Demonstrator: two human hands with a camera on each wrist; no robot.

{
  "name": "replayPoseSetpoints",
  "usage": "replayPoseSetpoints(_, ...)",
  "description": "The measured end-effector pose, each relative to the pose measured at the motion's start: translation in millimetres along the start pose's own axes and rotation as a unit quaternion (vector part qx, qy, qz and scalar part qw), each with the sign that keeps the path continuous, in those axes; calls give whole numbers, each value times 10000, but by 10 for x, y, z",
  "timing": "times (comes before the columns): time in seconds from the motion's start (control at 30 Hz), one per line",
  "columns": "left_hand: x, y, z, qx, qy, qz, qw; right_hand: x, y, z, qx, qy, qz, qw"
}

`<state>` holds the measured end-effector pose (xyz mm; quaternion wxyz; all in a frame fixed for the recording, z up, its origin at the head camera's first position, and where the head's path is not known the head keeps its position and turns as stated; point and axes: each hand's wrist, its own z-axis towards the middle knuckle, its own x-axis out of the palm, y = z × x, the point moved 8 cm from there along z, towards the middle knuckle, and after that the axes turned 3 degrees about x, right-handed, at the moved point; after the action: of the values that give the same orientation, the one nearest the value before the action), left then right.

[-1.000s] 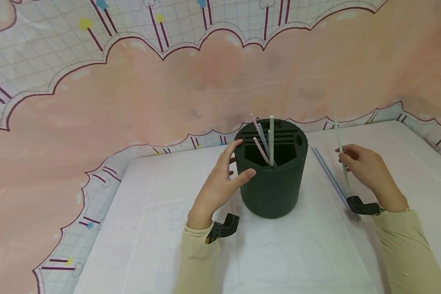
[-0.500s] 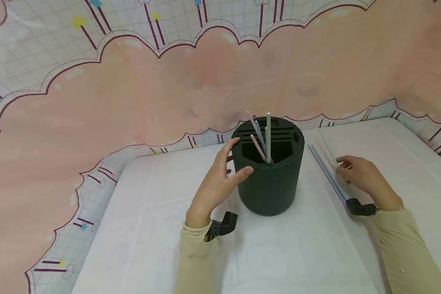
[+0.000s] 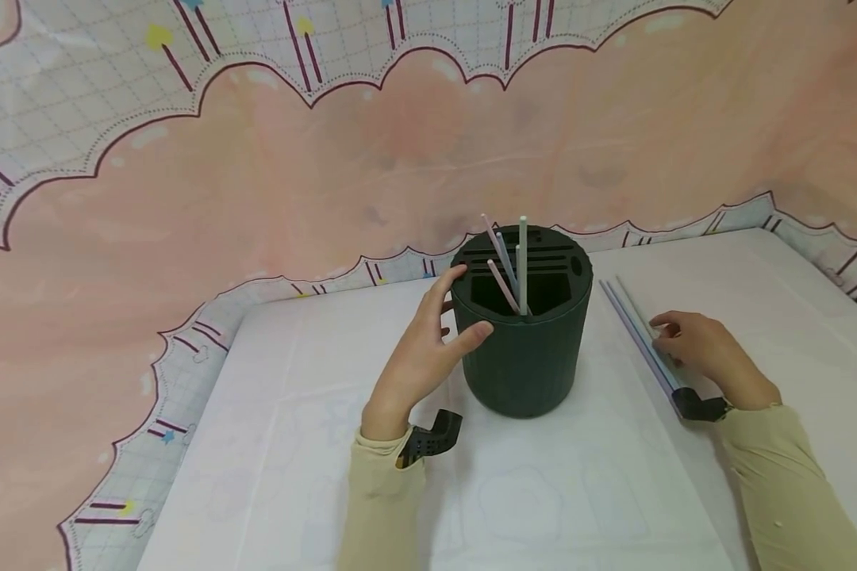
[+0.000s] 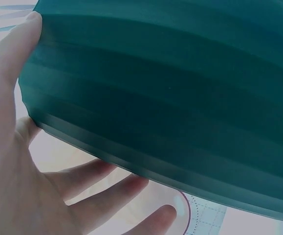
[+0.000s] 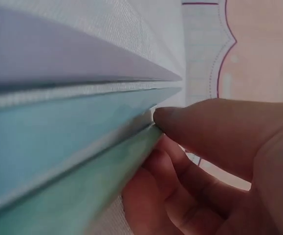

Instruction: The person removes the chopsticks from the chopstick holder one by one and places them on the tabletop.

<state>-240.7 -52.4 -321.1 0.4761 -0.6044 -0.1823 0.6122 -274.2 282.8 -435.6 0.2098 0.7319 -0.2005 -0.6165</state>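
Observation:
A dark green utensil holder with slots in its top stands upright on the table, several pastel chopsticks leaning in its large opening. My left hand grips its left side, thumb in front and index finger at the rim. The left wrist view shows the holder's ribbed wall against my fingers. To the right, my right hand pinches a pale green chopstick low at the table. Beside it lie a blue chopstick and a lilac chopstick, roughly parallel. The near ends are hidden behind the wrist camera.
White cloth covers the table. Behind it hangs a peach-coloured patterned cloth, whose scalloped edge runs along the table's back and left sides. A black wrist camera sits on each arm.
My right hand has lowered the pale green chopstick from a raised, tilted position to alongside the blue and lilac ones. The left hand and the holder keep their place.

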Motion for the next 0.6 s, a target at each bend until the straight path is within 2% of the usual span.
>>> replayPoseSetpoints(0.17,-7,-1,-3,12,12,-27,10000,-24,35,-19,47,-51,-95,9999)
replayPoseSetpoints(0.33,-16,-2,5,-8,24,-50,10000,-206,280,-91,-389,-810,26,9959)
replayPoseSetpoints(0.47,-26,-7,8,6,42,-81,10000,-375,561,-171,-703,-1577,455,9839)
replayPoseSetpoints(0.6,-27,-17,12,47,57,-88,9999,-501,867,-298,-1107,-2321,921,9620)
